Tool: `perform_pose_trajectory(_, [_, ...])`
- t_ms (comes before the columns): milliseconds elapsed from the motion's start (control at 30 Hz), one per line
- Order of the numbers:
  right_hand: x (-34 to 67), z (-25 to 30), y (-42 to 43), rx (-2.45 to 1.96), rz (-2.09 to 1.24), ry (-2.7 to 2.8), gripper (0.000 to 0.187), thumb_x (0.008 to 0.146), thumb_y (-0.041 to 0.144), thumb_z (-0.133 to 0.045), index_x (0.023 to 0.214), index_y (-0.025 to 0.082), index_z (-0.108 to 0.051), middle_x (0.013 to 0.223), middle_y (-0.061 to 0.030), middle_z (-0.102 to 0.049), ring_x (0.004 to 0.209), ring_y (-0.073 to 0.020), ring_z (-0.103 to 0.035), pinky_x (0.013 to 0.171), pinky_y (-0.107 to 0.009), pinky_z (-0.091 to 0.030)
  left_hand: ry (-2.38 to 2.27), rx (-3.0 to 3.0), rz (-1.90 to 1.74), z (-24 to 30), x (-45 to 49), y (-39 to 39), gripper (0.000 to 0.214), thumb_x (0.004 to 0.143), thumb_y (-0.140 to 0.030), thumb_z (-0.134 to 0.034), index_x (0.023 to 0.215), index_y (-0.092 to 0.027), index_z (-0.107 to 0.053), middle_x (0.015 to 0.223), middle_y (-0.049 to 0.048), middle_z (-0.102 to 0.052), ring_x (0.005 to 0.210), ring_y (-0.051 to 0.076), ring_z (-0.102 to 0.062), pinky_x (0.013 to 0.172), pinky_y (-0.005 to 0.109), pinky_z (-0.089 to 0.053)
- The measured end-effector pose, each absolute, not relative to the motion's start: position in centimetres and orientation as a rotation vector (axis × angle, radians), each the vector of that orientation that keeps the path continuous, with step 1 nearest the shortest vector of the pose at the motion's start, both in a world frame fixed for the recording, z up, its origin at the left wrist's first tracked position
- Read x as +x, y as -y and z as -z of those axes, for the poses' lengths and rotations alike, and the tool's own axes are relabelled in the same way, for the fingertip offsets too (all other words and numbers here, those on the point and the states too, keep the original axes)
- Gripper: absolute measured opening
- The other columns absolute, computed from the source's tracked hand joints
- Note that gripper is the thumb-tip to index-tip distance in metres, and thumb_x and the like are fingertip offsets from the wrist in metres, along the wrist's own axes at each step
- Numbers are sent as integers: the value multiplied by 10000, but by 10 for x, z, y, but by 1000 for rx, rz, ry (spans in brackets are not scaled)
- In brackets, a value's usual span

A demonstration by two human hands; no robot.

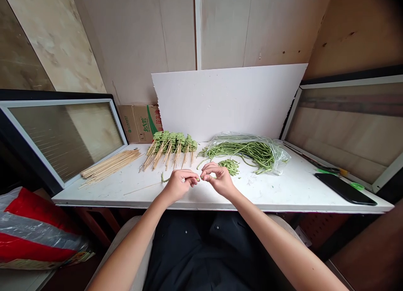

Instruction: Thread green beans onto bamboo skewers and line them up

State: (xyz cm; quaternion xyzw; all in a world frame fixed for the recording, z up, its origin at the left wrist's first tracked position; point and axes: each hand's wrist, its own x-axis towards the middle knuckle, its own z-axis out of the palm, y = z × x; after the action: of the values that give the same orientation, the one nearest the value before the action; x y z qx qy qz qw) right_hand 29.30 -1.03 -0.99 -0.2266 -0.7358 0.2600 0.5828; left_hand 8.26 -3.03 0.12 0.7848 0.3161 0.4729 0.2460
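Observation:
My left hand (pixel 179 183) and my right hand (pixel 218 178) meet over the white table (pixel 283 190), fingers pinched together on a thin green long bean (pixel 197 179) between them. One end of the bean trails left of my left hand. A single bare bamboo skewer (pixel 141 188) lies on the table just left of my left hand. A small heap of coiled bean pieces (pixel 230 166) sits just behind my right hand. Behind it, long beans (pixel 248 151) spill from a clear plastic bag.
Finished bean skewers (pixel 171 146) are fanned out at the back centre. A pile of bare skewers (pixel 110 166) lies at the left. A black phone (pixel 344 188) and green-handled scissors (pixel 327 170) rest at the right. A white board (pixel 226 100) leans behind.

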Motion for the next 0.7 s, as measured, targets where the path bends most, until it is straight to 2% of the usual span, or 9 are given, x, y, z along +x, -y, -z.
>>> perform_pose_trajectory(133, [310,13,-7,-683,-593,1731,266,883,518,-829,876,253,-851,876,-83,-768,921,-271,-674,814,-411,-529,-909,2114,-1205,-6,77,28,186,953,-194,-645,912,-141,-818,819,78,-774,613,147,-676,630,267,-579])
perform_pose_trajectory(233, [333,20,-24,-941,-362,1861,299,904,540,-792,896,250,-866,878,-101,-747,960,-299,-631,830,-426,-497,-970,2150,-1173,-7,75,27,218,990,-266,-647,1002,-145,-828,874,86,-777,608,139,-663,628,273,-570])
perform_pose_trajectory(333, [354,35,-41,-1135,-204,2025,303,921,519,-767,867,238,-866,830,-109,-746,914,-308,-618,859,-450,-476,-1062,2190,-1145,-5,77,26,228,997,-260,-636,1070,-158,-827,944,87,-776,644,139,-668,674,284,-571])
perform_pose_trajectory(533, [368,62,-57,-1219,-172,2196,245,884,491,-813,863,252,-864,854,-104,-794,933,-325,-642,869,-439,-479,-1095,2290,-1024,0,76,25,281,987,-208,-612,1186,-196,-811,1106,98,-758,858,176,-706,805,302,-581])
perform_pose_trajectory(700, [362,44,-48,-1187,-163,2086,378,996,531,-657,894,221,-847,907,-123,-798,950,-321,-658,895,-451,-490,-1020,2283,-1018,5,75,22,301,980,-195,-613,1206,-229,-809,1156,94,-724,980,191,-712,886,316,-593])
